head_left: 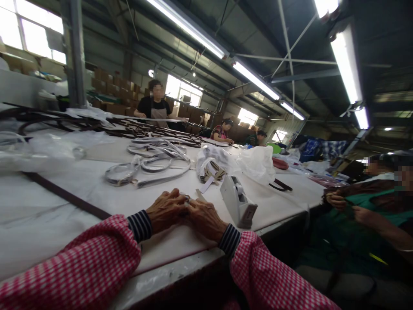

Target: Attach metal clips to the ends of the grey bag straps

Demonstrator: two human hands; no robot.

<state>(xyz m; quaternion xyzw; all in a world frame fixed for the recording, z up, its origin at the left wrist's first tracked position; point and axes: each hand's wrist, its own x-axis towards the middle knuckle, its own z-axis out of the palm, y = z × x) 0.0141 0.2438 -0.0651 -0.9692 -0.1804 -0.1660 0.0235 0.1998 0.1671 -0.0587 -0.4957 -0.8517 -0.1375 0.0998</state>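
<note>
Head view shows one long white table (171, 249), whose near edge runs close before the person. Toward its far edge spreads a big heap of dark straps (32, 116), from the left side to the middle. Nearer than this heap, grey straps (163, 178) lie looped over one another. One brown strap (67, 194) goes slantwise from the left part of the table to behind the left sleeve. Right of the grey straps rests a clear plastic bag (213, 154) with tan straps in its mouth. Close to the near edge, just beside the right hand (204, 215), is a pale tape dispenser (232, 198). This hand and the left hand (166, 211) meet above the table by the near edge, both with fingers bent and narrow; I cannot tell what they hold. Smallest is a pale strip (201, 196), just beyond the right fingers.
</note>
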